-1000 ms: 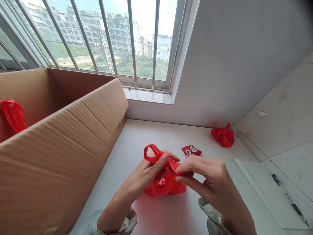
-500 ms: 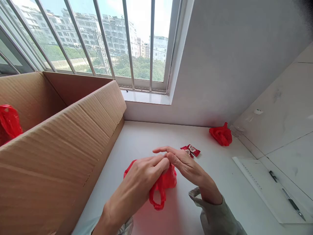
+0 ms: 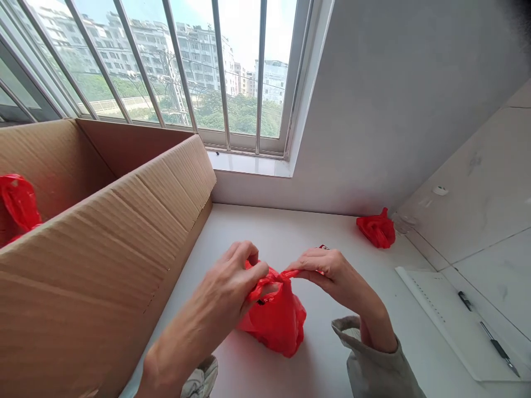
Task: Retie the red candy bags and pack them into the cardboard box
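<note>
A red plastic bag point(image 3: 280, 323) is on the white table, bunched at its top, with something dark showing through a gap near the left fingers. My left hand point(image 3: 232, 282) pinches the bag's top from the left. From the right, my right hand point(image 3: 327, 271) grips a twisted end of the same bag between thumb and fingers. A small red packet point(image 3: 324, 247) is mostly hidden behind my right hand.
A large open cardboard box point(image 3: 103, 265) fills the left side, with red plastic point(image 3: 20, 202) inside. Another red bag point(image 3: 376, 228) lies at the back right. Paper point(image 3: 440, 320), a pen point(image 3: 499, 348) and a black cap point(image 3: 464, 300) are at the right, below a barred window point(image 3: 186, 72) and wall.
My hands have moved apart, and my right hand has taken hold of the bag's end. The bag's body shows more, its hanging loop is gone from view, and the packets are mostly covered.
</note>
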The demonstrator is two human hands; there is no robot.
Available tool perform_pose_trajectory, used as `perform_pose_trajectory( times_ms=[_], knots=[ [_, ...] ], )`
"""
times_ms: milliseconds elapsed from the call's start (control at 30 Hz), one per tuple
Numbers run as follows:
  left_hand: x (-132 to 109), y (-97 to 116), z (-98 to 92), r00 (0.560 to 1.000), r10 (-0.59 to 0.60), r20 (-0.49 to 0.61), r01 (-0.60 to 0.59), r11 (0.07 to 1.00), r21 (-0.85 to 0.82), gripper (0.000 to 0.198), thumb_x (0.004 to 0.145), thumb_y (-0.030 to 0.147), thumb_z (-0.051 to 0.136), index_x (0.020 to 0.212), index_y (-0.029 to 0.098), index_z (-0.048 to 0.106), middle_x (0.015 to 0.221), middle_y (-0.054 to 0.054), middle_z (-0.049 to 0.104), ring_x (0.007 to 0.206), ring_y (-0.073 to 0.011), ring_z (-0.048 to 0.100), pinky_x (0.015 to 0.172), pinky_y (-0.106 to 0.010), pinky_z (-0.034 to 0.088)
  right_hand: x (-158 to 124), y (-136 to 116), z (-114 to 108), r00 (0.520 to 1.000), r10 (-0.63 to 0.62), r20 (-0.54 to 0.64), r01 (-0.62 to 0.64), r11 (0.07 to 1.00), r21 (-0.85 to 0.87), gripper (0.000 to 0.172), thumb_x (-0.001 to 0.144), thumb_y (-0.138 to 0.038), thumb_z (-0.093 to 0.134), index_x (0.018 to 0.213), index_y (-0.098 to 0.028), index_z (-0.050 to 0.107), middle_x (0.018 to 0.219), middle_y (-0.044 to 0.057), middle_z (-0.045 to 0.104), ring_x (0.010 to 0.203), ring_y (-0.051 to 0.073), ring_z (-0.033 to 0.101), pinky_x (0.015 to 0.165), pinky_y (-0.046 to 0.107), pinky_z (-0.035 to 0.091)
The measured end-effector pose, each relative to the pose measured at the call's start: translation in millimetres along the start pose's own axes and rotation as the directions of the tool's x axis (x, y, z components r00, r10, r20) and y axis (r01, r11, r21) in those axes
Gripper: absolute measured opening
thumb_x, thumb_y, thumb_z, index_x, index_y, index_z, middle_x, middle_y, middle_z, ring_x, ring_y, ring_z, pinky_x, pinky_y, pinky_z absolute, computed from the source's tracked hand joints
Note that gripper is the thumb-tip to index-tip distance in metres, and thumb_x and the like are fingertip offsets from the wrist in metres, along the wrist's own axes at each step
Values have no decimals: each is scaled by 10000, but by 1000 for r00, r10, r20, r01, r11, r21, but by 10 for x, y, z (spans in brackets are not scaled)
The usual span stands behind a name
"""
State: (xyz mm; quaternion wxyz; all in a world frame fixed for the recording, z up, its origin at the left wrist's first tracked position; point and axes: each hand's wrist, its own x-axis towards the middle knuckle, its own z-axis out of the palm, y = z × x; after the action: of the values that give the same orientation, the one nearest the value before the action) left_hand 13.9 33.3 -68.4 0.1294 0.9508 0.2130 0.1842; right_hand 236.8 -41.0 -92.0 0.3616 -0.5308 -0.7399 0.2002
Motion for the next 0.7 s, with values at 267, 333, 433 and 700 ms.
perform_pose_trajectory(
  times_ms=[267, 333, 433, 700],
  knots=[
    [-197, -26, -87, 973, -89, 214, 140, 961, -239, 312, 1032, 214, 325, 739, 197, 433, 871, 20, 381, 737, -131, 403, 664, -260, 348, -106, 591, -285, 954, 186, 236, -245, 936, 253, 378, 957, -465, 562, 914, -154, 773, 678, 21, 639, 653, 124, 564, 619, 245, 444],
    [-236, -85, -62, 955, -175, 240, 241, 929, -282, 272, 1011, 264, 401, 745, 208, 402, 797, 32, 354, 667, -129, 349, 580, -248, 304, -160, 855, -326, 926, 305, 223, -360, 890, 280, 413, 923, -505, 587, 898, -131, 762, 678, 21, 611, 658, 129, 546, 647, 264, 441],
    [-263, -142, -22, 931, -253, 264, 332, 886, -323, 274, 978, 321, 457, 738, 218, 374, 729, 40, 338, 624, -130, 316, 517, -253, 251, -216, 1154, -327, 880, 423, 215, -472, 826, 309, 447, 887, -527, 603, 896, -106, 751, 713, 28, 602, 673, 132, 527, 686, 283, 436],
    [-248, -63, 28, 898, -321, 301, 360, 929, -84, 365, 1003, 262, 312, 640, 221, 309, 645, 39, 278, 527, -135, 220, 462, -292, 173, -183, 1158, -247, 849, 503, 163, -527, 831, 178, 447, 878, -502, 529, 934, -118, 751, 678, 14, 558, 611, 132, 466, 626, 283, 392]
  ],
)
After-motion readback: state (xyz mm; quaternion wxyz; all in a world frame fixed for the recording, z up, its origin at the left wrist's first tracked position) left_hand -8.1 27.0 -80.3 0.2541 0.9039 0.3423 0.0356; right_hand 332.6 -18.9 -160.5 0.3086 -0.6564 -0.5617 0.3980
